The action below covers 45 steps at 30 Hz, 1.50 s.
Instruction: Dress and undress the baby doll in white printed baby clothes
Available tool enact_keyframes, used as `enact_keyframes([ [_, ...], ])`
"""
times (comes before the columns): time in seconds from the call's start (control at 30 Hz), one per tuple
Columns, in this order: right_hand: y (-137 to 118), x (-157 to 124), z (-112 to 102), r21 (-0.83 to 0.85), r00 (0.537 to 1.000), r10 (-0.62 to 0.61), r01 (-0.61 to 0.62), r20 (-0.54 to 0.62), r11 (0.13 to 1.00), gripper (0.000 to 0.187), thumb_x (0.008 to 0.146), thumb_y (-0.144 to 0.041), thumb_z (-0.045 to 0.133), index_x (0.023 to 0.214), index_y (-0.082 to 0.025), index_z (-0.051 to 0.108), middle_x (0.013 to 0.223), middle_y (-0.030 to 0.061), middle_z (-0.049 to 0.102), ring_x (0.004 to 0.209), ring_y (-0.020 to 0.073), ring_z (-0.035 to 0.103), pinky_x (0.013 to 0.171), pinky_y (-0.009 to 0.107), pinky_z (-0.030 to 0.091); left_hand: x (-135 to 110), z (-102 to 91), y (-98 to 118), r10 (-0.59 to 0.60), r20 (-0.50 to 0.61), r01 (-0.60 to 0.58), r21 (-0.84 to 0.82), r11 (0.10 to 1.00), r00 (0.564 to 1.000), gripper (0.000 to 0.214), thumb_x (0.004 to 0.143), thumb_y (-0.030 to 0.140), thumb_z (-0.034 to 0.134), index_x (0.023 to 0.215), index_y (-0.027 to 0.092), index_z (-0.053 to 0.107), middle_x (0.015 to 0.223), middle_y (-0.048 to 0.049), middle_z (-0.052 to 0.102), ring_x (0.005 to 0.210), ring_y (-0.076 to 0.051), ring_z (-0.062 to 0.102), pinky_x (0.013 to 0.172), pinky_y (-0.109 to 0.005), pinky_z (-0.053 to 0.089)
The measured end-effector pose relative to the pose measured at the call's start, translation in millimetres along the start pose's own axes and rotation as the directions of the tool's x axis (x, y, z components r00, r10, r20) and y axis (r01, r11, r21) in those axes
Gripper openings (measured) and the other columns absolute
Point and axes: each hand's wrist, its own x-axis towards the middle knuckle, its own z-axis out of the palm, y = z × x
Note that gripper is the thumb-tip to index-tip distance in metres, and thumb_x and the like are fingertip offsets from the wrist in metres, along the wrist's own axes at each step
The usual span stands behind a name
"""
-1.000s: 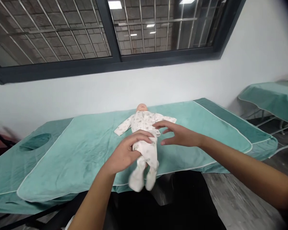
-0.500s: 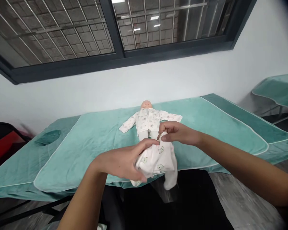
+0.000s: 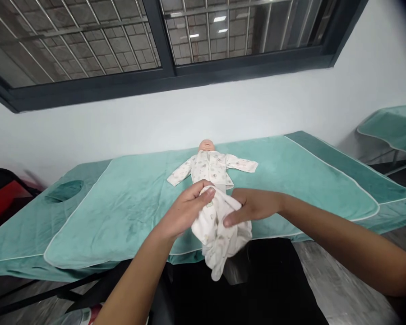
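A white baby garment (image 3: 219, 239) with small green animal prints hangs bunched between my hands, over the near edge of the bed. My left hand (image 3: 189, 205) is closed on its upper left edge, thumb on top. My right hand (image 3: 248, 207) grips the right side, its thumb pressed on the cloth and the other fingers hidden behind. Just beyond lies a baby doll (image 3: 207, 145) on its back, arms spread, in a white printed long-sleeved top (image 3: 209, 169). My hands and the garment hide the doll's lower part.
The bed has a teal cover (image 3: 128, 203) with white piping and a round hole (image 3: 66, 191) at the left. Behind it stand a white wall and a barred window (image 3: 176, 67). Another teal bed (image 3: 392, 126) is at the right. A red and black item (image 3: 6, 198) sits at far left.
The garment has been turned and gathered, so its prints show less. My left hand has moved up to the top edge and closed on it; my right hand has shifted slightly down.
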Motion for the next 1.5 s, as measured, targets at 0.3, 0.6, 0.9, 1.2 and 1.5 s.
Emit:
enact_keyframes([
  [0.3, 36, 12, 7, 0.373, 0.915, -0.052, 0.215, -0.400, 0.902, 0.035, 0.081, -0.050, 0.074, 0.085, -0.016, 0.066, 0.074, -0.0014, 0.060, 0.063, 0.0106, 0.055, 0.058, 0.023, 0.043, 4, 16.2, -16, -0.047, 0.061, 0.043, 0.068, 0.997, 0.997, 0.024, 0.076, 0.035, 0.076, 0.093, 0.018, 0.072, 0.093, -0.0059, 0.070, 0.085, -0.023, 0.065, 0.071, -0.029, 0.050],
  [0.6, 38, 6, 13, 0.301, 0.991, 0.122, -0.099, -0.059, 0.948, 0.040, 0.075, -0.049, 0.079, 0.096, -0.015, 0.073, 0.087, 0.0037, 0.071, 0.080, 0.0170, 0.065, 0.072, 0.027, 0.052, 5, 6.2, -45, -0.193, -0.082, 0.150, -0.369, 0.917, 0.978, 0.033, 0.073, 0.038, 0.080, 0.094, 0.018, 0.063, 0.069, 0.0027, 0.055, 0.055, -0.009, 0.049, 0.050, -0.020, 0.038],
  [0.9, 42, 26, 29, 0.592, 0.940, 0.036, 0.183, -0.338, 0.785, 0.052, 0.072, -0.062, 0.076, 0.091, -0.013, 0.071, 0.081, 0.0043, 0.070, 0.071, 0.0146, 0.064, 0.066, 0.026, 0.051, -4, -1.6, -50, -0.164, 0.006, 0.159, -0.287, 0.945, 0.986, 0.028, 0.074, 0.036, 0.081, 0.089, 0.015, 0.070, 0.075, -0.0027, 0.065, 0.064, -0.012, 0.058, 0.060, -0.023, 0.046],
  [1.2, 48, 20, 46, 0.485, 0.994, 0.101, -0.067, -0.044, 0.872, 0.041, 0.078, -0.048, 0.078, 0.102, -0.015, 0.073, 0.097, 0.0062, 0.073, 0.088, 0.0184, 0.067, 0.081, 0.030, 0.052, -25, -11.3, -79, -0.260, -0.082, 0.196, -0.456, 0.868, 0.962, 0.042, 0.080, 0.042, 0.075, 0.111, 0.014, 0.069, 0.085, -0.0076, 0.072, 0.076, -0.020, 0.068, 0.070, -0.028, 0.052],
  [1.5, 93, 10, 91, 0.791, 0.990, 0.098, 0.021, -0.103, 0.612, 0.052, 0.070, -0.050, 0.084, 0.108, -0.017, 0.071, 0.096, 0.0059, 0.070, 0.083, 0.0166, 0.064, 0.077, 0.029, 0.049, -48, -15.8, -101, -0.342, 0.133, 0.359, -0.142, 0.923, 0.930, 0.054, 0.076, 0.034, 0.079, 0.125, 0.020, 0.063, 0.111, -0.0072, 0.070, 0.100, -0.024, 0.065, 0.082, -0.031, 0.050],
])
